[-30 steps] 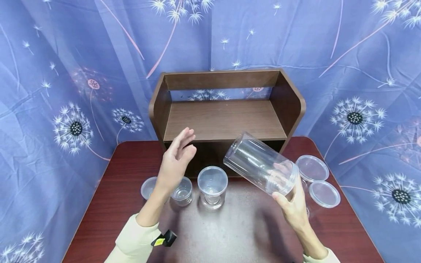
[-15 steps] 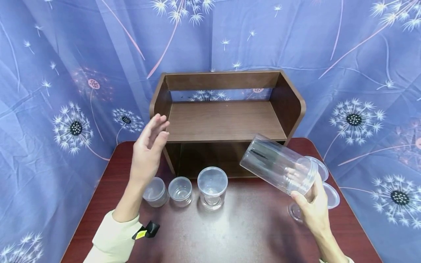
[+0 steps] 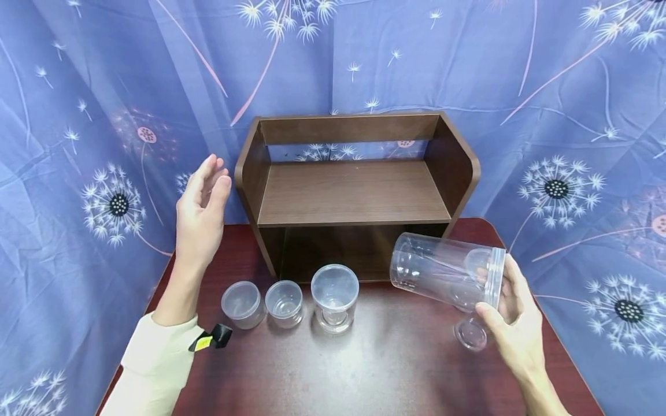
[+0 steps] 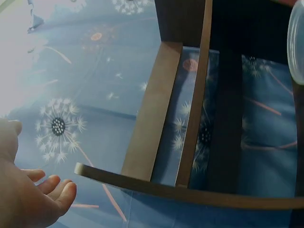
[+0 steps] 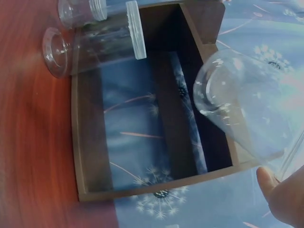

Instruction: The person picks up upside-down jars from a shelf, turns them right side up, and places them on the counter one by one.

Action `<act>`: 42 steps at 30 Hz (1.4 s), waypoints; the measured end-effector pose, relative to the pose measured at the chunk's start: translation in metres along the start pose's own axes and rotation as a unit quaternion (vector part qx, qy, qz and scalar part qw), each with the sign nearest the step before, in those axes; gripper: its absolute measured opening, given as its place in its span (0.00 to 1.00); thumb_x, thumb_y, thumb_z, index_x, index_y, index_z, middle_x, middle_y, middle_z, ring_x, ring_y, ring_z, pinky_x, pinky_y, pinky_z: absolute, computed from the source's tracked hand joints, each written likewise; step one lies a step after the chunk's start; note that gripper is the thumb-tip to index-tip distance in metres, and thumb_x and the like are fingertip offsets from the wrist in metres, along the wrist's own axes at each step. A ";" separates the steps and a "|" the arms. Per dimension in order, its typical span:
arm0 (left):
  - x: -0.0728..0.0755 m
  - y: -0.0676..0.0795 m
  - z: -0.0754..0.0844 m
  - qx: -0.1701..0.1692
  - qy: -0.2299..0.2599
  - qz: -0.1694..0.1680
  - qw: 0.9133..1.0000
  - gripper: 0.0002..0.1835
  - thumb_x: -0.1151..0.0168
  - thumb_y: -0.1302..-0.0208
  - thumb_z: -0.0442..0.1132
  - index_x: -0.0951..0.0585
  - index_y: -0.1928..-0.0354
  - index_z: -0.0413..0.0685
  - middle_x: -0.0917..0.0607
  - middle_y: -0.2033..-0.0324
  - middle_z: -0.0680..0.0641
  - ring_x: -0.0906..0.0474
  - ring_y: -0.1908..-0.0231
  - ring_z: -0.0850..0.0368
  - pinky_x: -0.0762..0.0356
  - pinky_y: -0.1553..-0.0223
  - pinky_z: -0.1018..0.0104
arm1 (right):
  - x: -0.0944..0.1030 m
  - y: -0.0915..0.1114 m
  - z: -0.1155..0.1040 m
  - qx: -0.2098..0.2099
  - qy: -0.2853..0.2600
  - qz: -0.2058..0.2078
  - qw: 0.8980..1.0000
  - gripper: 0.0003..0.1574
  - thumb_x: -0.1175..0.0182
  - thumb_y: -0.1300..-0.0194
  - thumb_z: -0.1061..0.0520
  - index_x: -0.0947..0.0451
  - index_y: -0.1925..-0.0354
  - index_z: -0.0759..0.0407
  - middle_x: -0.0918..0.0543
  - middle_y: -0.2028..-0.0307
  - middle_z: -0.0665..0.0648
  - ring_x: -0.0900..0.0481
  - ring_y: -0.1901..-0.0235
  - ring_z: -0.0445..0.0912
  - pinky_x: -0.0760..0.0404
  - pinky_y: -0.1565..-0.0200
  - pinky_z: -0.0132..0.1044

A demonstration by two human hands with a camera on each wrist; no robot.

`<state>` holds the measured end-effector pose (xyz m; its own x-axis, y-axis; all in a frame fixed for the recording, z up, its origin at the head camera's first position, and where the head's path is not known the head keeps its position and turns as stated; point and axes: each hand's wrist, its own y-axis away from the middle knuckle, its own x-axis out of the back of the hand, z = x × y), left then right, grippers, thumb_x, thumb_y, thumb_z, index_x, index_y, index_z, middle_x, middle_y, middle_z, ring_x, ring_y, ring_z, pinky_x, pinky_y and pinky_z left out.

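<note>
My right hand (image 3: 520, 323) grips a tall clear plastic jar (image 3: 442, 270) around its ridged, lid-like end. The jar lies tilted nearly sideways in the air, its other end towards the left. In the right wrist view, the thumb shows against this jar (image 5: 247, 104). My left hand (image 3: 200, 214) is raised left of the shelf, fingers relaxed and holding nothing. On the table stand a tall clear jar (image 3: 335, 297) and two short clear jars, the middle one (image 3: 284, 304) and the leftmost (image 3: 243, 305). Below the held jar, a round clear base (image 3: 470, 334) shows; what stands above it is mostly hidden.
A brown two-level wooden shelf (image 3: 354, 190) stands at the back of the dark red table (image 3: 385, 358). Blue curtains (image 3: 291, 58) with dandelion prints hang behind and at both sides. The standing jars are lined up before the shelf's left half.
My left hand has moved left and up, away from the short jars. My right hand has carried the tall jar rightwards and tilted it closer to level, now covering the round lids at the right.
</note>
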<state>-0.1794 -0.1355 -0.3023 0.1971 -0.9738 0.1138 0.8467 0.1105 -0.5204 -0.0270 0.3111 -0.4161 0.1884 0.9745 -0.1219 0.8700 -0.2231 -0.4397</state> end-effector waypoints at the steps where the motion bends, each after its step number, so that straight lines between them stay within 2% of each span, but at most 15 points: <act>1: 0.000 -0.003 -0.001 0.002 -0.010 -0.004 1.000 0.29 0.41 0.24 0.41 0.31 0.25 0.42 0.23 0.32 0.46 0.27 0.32 0.51 0.33 0.31 0.63 | 0.001 -0.001 0.000 0.012 -0.007 0.001 1.000 0.58 0.50 0.47 0.88 0.48 0.20 0.66 0.31 0.30 0.62 0.28 0.34 0.46 0.27 0.37 0.27; 4: -0.002 -0.012 -0.005 0.015 -0.041 -0.019 0.999 0.31 0.40 0.25 0.43 0.33 0.24 0.43 0.27 0.29 0.47 0.30 0.30 0.53 0.34 0.29 0.61 | 0.004 -0.002 -0.002 0.032 0.016 0.013 0.999 0.58 0.49 0.49 0.88 0.46 0.21 0.67 0.36 0.27 0.61 0.34 0.31 0.47 0.33 0.35 0.26; 7: -0.006 -0.018 -0.010 0.025 -0.068 -0.034 0.997 0.33 0.40 0.25 0.44 0.34 0.23 0.45 0.31 0.26 0.48 0.32 0.29 0.54 0.34 0.29 0.58 | 0.006 -0.002 -0.006 0.029 0.108 0.032 0.993 0.59 0.43 0.50 0.86 0.43 0.21 0.64 0.36 0.27 0.59 0.35 0.31 0.45 0.35 0.36 0.24; 11: -0.011 -0.024 -0.016 0.025 -0.102 -0.046 0.993 0.31 0.40 0.25 0.43 0.33 0.23 0.45 0.34 0.25 0.47 0.32 0.29 0.53 0.32 0.31 0.57 | 0.008 -0.003 -0.013 0.016 0.229 0.047 0.972 0.61 0.36 0.51 0.82 0.39 0.21 0.57 0.33 0.28 0.55 0.33 0.32 0.42 0.35 0.38 0.23; 17: -0.016 -0.031 -0.020 0.013 -0.154 -0.048 0.987 0.29 0.42 0.24 0.42 0.30 0.24 0.44 0.32 0.26 0.46 0.31 0.30 0.49 0.31 0.32 0.54 | 0.011 -0.008 -0.021 0.020 0.321 0.047 0.946 0.63 0.28 0.54 0.74 0.36 0.22 0.48 0.30 0.29 0.52 0.34 0.33 0.35 0.38 0.39 0.20; 21: -0.018 -0.034 -0.021 0.002 -0.182 -0.049 0.982 0.27 0.44 0.23 0.41 0.29 0.25 0.42 0.30 0.27 0.44 0.32 0.29 0.49 0.33 0.30 0.52 | 0.013 -0.014 -0.026 0.029 0.352 0.030 0.935 0.65 0.24 0.56 0.72 0.36 0.22 0.50 0.31 0.28 0.51 0.35 0.34 0.32 0.40 0.39 0.19; 28: -0.019 -0.035 -0.021 0.003 -0.197 -0.055 0.979 0.26 0.46 0.22 0.40 0.29 0.26 0.43 0.29 0.27 0.44 0.35 0.27 0.50 0.37 0.28 0.52 | 0.016 -0.026 -0.036 0.051 0.366 0.005 0.929 0.68 0.20 0.60 0.71 0.35 0.22 0.52 0.30 0.30 0.50 0.35 0.35 0.32 0.40 0.40 0.19; 31: -0.019 -0.035 -0.021 0.002 -0.198 -0.055 0.979 0.26 0.46 0.22 0.40 0.29 0.26 0.42 0.29 0.27 0.44 0.35 0.27 0.50 0.37 0.28 0.53 | 0.015 -0.032 -0.041 0.068 0.381 -0.007 0.922 0.69 0.19 0.62 0.70 0.35 0.22 0.52 0.29 0.31 0.50 0.35 0.35 0.31 0.41 0.40 0.19; 35: -0.019 -0.036 -0.020 0.005 -0.201 -0.057 0.978 0.27 0.47 0.22 0.40 0.30 0.25 0.41 0.29 0.27 0.43 0.34 0.27 0.49 0.38 0.28 0.53 | 0.012 -0.040 -0.049 0.087 0.398 -0.021 0.913 0.70 0.17 0.64 0.68 0.35 0.23 0.52 0.28 0.31 0.55 0.35 0.36 0.31 0.41 0.40 0.20; 39: -0.019 -0.036 -0.019 0.008 -0.207 -0.062 0.976 0.27 0.47 0.22 0.40 0.30 0.25 0.42 0.29 0.27 0.44 0.35 0.27 0.48 0.38 0.27 0.52 | 0.009 -0.044 -0.050 0.094 0.404 -0.033 0.909 0.69 0.16 0.64 0.67 0.34 0.23 0.55 0.29 0.31 0.62 0.35 0.35 0.32 0.41 0.41 0.20; 42: -0.018 -0.036 -0.019 0.012 -0.211 -0.067 0.975 0.27 0.47 0.22 0.40 0.31 0.25 0.42 0.29 0.27 0.44 0.35 0.27 0.47 0.38 0.28 0.52 | 0.005 -0.044 -0.047 0.086 0.408 -0.043 0.908 0.69 0.16 0.63 0.65 0.35 0.23 0.56 0.29 0.31 0.63 0.34 0.36 0.35 0.41 0.42 0.20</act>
<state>-0.2229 -0.1256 -0.3011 0.2652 -0.8119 0.5201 0.8891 -0.0028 -0.4577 -0.0425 0.3269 -0.3558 0.4585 0.6653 0.5892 0.8272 -0.0772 -0.5566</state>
